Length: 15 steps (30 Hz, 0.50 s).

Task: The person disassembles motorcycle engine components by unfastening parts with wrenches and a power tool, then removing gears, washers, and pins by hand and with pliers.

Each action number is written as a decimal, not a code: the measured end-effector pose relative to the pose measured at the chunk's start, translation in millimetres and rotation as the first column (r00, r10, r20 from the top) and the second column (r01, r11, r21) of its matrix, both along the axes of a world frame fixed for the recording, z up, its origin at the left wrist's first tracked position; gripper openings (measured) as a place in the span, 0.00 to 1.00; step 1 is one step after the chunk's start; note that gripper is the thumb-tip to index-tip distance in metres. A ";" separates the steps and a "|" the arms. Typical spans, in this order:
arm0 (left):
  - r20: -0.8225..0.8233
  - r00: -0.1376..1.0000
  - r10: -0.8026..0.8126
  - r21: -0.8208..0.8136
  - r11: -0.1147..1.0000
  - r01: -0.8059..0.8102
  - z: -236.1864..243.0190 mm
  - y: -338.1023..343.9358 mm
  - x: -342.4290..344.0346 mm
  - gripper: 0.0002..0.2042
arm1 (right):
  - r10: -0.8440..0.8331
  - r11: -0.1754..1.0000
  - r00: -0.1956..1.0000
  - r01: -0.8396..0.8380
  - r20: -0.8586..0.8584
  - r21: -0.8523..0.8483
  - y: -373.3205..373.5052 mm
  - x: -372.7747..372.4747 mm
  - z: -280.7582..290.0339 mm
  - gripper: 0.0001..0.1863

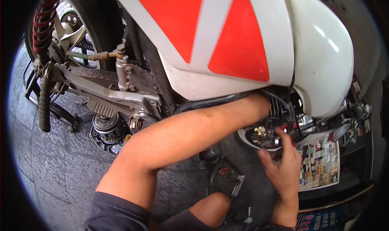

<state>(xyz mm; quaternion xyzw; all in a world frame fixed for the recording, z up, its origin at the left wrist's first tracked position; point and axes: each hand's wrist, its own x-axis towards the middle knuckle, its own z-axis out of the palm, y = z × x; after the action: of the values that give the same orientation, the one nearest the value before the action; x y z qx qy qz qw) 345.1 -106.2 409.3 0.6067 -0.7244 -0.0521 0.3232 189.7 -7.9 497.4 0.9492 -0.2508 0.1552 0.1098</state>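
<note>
Knee [212,206] is seen bent at the bottom edge of the frame, with a slim metal piece [249,217] laid on the floor to its right and a dark tray [237,186] just above. Right of centre, the right hand [285,162] is held with thumb and forefinger spread, and nothing gripped can be made out between them. The left hand [259,105] is tucked beneath the side panel [239,44], beside metal fins [275,107]; its fingers are hidden, so whether anything is gripped cannot be told. The upper half of the frame is filled by the motorcycle [324,48].

Work there is judged to be unfinished: cables are exposed beside the hands, while the side panel is fitted. At mid-left, a geared drum [107,129] is set down low, apart from the machine; whether it was taken from this motorcycle cannot be confirmed. Farther, at upper left, the wheel [103,20] and red spring [43,24] are mounted. How much is left cannot be measured.
</note>
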 end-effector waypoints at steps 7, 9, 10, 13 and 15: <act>0.000 1.000 0.022 0.062 0.998 -0.022 6.8 14.6 16.0 0.11 | 0.155 0.986 0.963 -0.166 0.220 0.034 -54.8 -2.4 -27.0 0.04; 0.087 0.996 0.032 0.005 0.999 -0.032 7.8 19.8 17.8 0.10 | 0.138 0.989 0.958 -0.149 0.253 0.026 -46.8 -0.5 -33.0 0.04; 0.090 0.996 0.028 -0.061 0.998 -0.023 6.5 22.5 20.0 0.09 | 0.060 0.990 0.929 -0.103 0.366 0.099 -42.7 -0.1 -37.5 0.05; 0.126 0.992 0.018 -0.050 0.999 -0.012 5.6 22.9 21.6 0.09 | -0.054 0.978 0.852 -0.060 0.522 0.199 -43.0 -0.1 -51.8 0.05; 0.113 0.993 0.028 -0.096 0.995 -0.017 3.5 21.0 21.9 0.08 | 0.203 0.978 0.891 -0.168 0.405 -0.120 -56.9 2.0 -53.9 0.05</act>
<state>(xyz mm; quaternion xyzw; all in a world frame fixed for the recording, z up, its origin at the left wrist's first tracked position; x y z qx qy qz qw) 367.0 -85.2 412.8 0.6008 -0.7365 0.0208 0.3101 191.8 -64.8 443.4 0.9087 -0.1702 0.3733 0.0776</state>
